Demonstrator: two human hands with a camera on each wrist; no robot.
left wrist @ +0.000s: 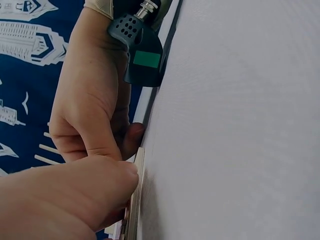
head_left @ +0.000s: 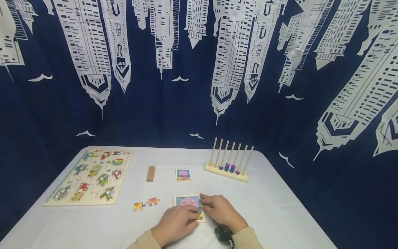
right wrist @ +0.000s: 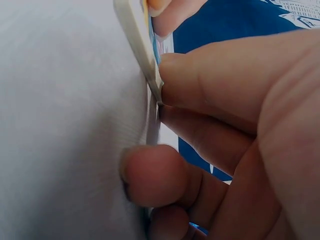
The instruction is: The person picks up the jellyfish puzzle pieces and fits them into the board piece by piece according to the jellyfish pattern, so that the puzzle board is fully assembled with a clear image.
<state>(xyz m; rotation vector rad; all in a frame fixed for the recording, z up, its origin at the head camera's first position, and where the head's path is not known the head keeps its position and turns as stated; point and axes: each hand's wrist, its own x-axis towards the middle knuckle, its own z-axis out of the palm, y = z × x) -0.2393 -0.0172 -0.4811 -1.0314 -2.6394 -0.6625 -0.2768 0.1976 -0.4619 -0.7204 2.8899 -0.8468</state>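
Observation:
A small framed jigsaw puzzle (head_left: 180, 199) with a pink cartoon creature on blue lies on the white table, in the head view. My left hand (head_left: 178, 223) reaches across its lower part, fingers over the picture and thumb by the near edge. That thumb (left wrist: 112, 177) shows beside the thin pale board edge in the left wrist view. At the puzzle's right edge is my right hand (head_left: 222, 211); its thumb (right wrist: 185, 82) and a finger hold the board edge in the right wrist view. Part of the picture is hidden under the left hand.
Loose jigsaw pieces (head_left: 138, 206) lie left of the puzzle. Beyond it are a small picture card (head_left: 182, 175) and a wooden block (head_left: 150, 174). A bead-peg rack (head_left: 225, 173) stands at back right; a vehicle knob-puzzle board (head_left: 119, 192) lies at left.

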